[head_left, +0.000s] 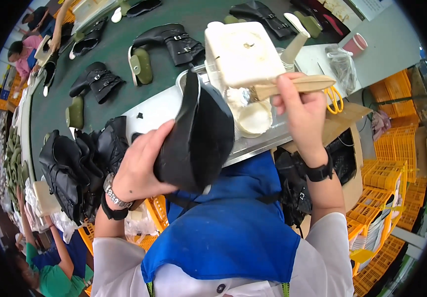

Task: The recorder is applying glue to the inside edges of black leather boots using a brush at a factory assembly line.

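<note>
Blue apron [223, 232], nearest, fills our lower view. Green conveyor [119, 54]: black boots [174, 42] and olive lasts spread along it. Metal tray [253, 143] at its near edge holds a white glue pot [243, 52]. Black upper [198, 136]: gripped in our left hand [137, 166], raised over the tray's near edge. Brush [292, 85]: wooden handle pinched in our closed right hand [300, 106], bristles by the pot. Advice, as we judge it: hold the upper steady, load sparingly, keep strokes even along the edge.
</note>
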A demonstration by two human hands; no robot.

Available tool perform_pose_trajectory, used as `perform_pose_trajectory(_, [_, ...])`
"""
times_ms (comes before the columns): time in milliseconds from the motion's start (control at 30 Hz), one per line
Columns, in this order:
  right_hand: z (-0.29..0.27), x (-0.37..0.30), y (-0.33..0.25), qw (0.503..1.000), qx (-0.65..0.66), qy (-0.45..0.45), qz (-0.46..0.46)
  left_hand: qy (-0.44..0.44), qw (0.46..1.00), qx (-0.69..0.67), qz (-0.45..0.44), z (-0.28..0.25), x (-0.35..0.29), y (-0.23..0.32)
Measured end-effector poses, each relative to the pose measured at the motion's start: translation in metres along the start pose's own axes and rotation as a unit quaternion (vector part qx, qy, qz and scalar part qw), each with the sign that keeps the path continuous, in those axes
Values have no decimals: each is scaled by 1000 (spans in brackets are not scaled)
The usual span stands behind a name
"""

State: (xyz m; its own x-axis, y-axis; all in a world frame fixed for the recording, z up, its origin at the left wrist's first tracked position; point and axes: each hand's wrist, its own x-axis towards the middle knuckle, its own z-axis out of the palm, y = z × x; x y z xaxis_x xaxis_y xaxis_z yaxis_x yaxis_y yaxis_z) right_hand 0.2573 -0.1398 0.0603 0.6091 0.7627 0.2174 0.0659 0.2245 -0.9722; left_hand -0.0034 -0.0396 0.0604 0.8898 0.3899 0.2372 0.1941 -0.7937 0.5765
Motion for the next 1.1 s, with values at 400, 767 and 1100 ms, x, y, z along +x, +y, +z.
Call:
perform_pose_trajectory(400, [13, -11, 22, 995, -87, -58, -2, 91, 995, 33, 5, 9, 1, -7])
perform_pose_trajectory(767, [26, 3, 31, 988, -125, -38, -79, 52, 998, -15, 33, 10, -4, -5])
perform_pose_trajectory(1100, [-16, -9, 17, 1000, -17, 27, -1, 137, 988, 60, -35, 26, -2, -13])
